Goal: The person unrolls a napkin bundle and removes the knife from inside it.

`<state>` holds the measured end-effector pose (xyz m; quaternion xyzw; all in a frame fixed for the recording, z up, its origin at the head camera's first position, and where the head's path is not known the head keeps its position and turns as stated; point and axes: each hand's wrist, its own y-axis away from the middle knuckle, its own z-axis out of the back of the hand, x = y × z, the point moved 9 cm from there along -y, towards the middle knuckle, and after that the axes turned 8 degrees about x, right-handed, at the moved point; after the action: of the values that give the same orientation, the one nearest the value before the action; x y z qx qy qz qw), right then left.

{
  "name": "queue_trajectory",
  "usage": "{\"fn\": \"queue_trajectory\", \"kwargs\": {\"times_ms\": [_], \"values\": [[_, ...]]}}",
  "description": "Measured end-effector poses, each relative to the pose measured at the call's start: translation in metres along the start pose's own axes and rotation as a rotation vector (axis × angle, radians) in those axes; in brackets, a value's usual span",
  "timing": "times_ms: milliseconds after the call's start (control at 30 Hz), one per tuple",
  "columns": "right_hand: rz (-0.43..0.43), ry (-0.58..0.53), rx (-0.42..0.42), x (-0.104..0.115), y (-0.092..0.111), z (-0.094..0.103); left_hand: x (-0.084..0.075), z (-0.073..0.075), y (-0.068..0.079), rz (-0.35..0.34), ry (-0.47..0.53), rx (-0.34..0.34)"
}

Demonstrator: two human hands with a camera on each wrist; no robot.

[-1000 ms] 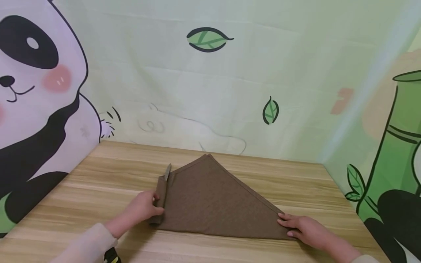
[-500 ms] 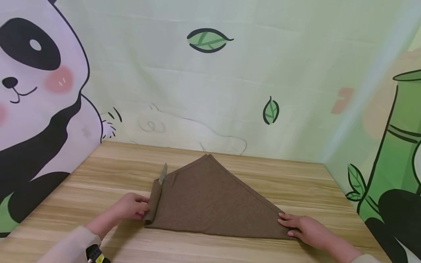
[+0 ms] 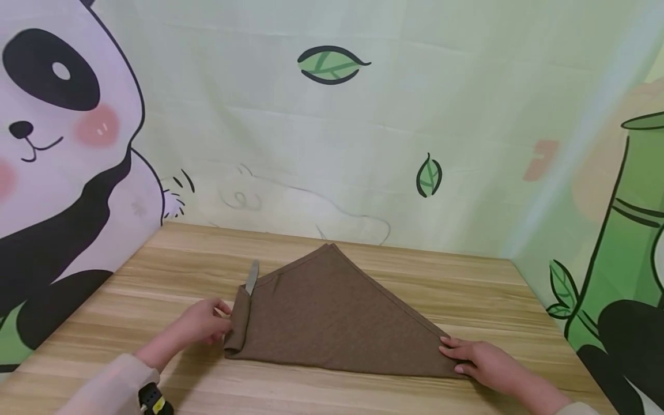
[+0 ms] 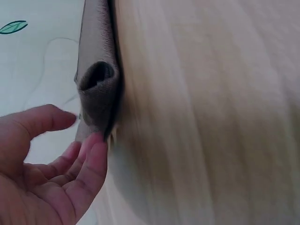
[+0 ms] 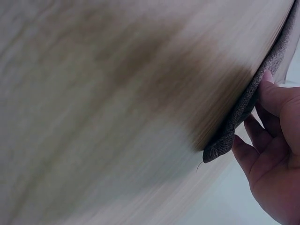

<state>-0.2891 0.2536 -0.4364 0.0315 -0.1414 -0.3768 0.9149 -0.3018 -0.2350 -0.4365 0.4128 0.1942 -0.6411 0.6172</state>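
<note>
A brown cloth napkin (image 3: 332,317) lies folded on the table, with a peak at the back. Its left end forms a short roll (image 3: 238,323), whose hollow end faces the left wrist view. Out of the roll's far end sticks a grey knife blade (image 3: 252,276); the remainder of the knife is hidden. Beside the roll, my left hand (image 3: 204,321) touches it with its fingertips, the thumb held apart in the left wrist view. My right hand (image 3: 485,363) rests on the napkin's right corner (image 5: 220,147), pressing with thumb and fingertips.
The wooden table (image 3: 171,259) extends around the napkin on all sides. Behind it hangs a pale green backdrop (image 3: 332,144) printed with a panda, leaves and bamboo. A black watch-like band (image 3: 154,400) sits at the left wrist.
My left hand has let go of the roll and moved left to its outer side. The roll and knife have shifted left, and the roll has loosened slightly. My right hand stays put.
</note>
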Motion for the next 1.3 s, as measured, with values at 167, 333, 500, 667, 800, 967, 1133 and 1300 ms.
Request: {"fn": "queue_trajectory", "kwargs": {"times_ms": [167, 333, 500, 667, 800, 967, 1133, 1300], "values": [[-0.001, -0.001, -0.001, -0.001, 0.0, 0.0, -0.015, -0.003, -0.007, -0.063, -0.143, -0.078], [0.0, 0.001, -0.006, -0.001, 0.001, 0.0, -0.024, -0.009, -0.014, -0.11, -0.29, -0.14], [0.025, 0.011, -0.021, 0.001, 0.001, 0.0, -0.019, -0.011, -0.016, -0.101, -0.291, -0.165], [0.009, 0.0, -0.014, -0.001, 0.0, 0.0, -0.008, -0.008, -0.016, -0.058, -0.203, -0.155], [0.002, -0.005, -0.012, -0.002, 0.0, -0.001, -0.003, -0.006, -0.014, -0.032, -0.137, -0.134], [0.01, -0.009, -0.016, -0.001, 0.0, 0.0, -0.001, -0.002, -0.009, -0.029, -0.117, -0.116], [0.013, -0.011, -0.011, -0.001, 0.0, -0.001, 0.001, 0.002, -0.004, -0.015, -0.079, -0.107], [0.002, -0.009, -0.002, -0.001, 0.001, -0.001, 0.004, 0.008, -0.002, -0.009, -0.013, -0.084]]}}
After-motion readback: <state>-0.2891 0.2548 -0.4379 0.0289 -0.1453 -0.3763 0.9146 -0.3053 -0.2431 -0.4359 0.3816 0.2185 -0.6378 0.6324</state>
